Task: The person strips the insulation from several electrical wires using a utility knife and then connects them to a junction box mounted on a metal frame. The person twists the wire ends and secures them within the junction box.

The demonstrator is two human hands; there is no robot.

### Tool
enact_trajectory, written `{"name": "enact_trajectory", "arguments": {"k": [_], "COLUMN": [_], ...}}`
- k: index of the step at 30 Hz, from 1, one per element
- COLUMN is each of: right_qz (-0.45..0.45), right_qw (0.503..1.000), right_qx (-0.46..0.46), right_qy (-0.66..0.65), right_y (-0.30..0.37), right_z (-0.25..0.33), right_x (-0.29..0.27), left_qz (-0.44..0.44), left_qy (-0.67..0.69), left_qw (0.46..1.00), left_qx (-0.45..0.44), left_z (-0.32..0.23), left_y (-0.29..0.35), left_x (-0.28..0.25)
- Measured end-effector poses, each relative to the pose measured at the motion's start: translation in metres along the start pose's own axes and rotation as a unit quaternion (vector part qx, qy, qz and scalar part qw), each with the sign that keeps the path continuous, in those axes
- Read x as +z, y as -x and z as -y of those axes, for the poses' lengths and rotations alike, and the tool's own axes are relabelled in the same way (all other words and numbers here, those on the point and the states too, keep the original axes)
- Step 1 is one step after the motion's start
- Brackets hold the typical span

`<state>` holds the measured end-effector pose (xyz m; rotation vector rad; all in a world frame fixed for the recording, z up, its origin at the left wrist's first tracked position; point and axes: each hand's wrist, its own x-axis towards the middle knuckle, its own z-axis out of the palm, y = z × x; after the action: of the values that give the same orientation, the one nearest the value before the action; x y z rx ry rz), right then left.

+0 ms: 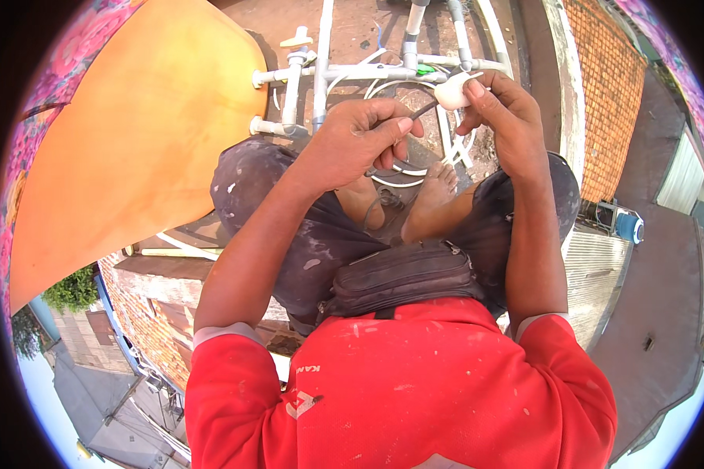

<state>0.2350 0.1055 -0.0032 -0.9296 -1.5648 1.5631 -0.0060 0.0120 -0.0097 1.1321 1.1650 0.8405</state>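
Left hand (pixel 357 141): thumb and fingers pinching a thin, dark, flexible cable (pixel 425 111). Right hand (pixel 513 117): fingertips closed on a small, white, rounded piece (pixel 449 92), which sits at the cable's upper end; whether the two are joined cannot be told. Beyond both hands: a framework of grey-white plastic pipes (pixel 368 73). To the left: a large, smooth, orange tank (pixel 149 117). At the waist: a black fabric zipped pouch (pixel 403 275).
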Motion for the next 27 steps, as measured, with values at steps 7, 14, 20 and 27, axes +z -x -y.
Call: {"name": "enact_trajectory", "arguments": {"k": [7, 14, 20, 27], "right_qz": [-0.058, -0.06, -0.031, -0.258], "right_qw": [0.994, 0.989, 0.943, 0.938], "right_qx": [0.088, 0.118, 0.026, 0.084], "right_qy": [0.028, 0.071, 0.331, 0.214], "right_y": [-0.004, -0.01, 0.006, 0.048], "right_z": [-0.005, -0.014, 0.022, 0.0], "right_x": [0.009, 0.009, -0.028, -0.148], "left_qz": [-0.062, -0.065, -0.16, -0.26], "left_qy": [-0.001, -0.017, 0.111, 0.211], "left_qw": [0.998, 0.997, 0.981, 0.942], "left_qx": [0.016, -0.03, 0.016, 0.035], "left_z": [0.009, 0.003, 0.014, 0.004], "left_y": [-0.001, -0.001, -0.004, -0.004], "left_x": [0.007, 0.003, -0.021, -0.03]}}
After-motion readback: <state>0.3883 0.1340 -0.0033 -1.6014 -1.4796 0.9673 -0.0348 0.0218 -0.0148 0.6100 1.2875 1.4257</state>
